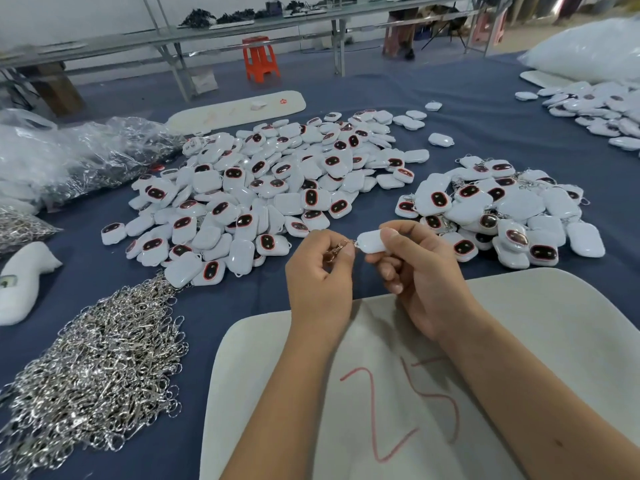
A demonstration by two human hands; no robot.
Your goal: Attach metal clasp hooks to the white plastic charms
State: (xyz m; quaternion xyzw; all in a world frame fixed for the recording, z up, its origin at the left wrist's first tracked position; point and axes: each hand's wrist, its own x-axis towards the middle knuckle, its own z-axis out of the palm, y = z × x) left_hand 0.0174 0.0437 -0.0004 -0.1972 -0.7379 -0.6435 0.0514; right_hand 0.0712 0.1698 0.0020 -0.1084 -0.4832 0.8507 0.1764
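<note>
My left hand pinches a metal clasp hook between thumb and fingers. My right hand grips a white plastic charm, its plain back facing up. The hook's end meets the charm's left loop between my two hands. A large pile of loose charms with dark red-rimmed faces lies beyond my hands. To the right is a smaller pile of charms with clasps on them. A heap of silver clasp hooks lies at the front left.
A white board marked "25" in red lies under my forearms on the blue cloth. Clear bags of metal hooks sit at the far left, another white tray behind the pile, more charms and a white bag at the far right.
</note>
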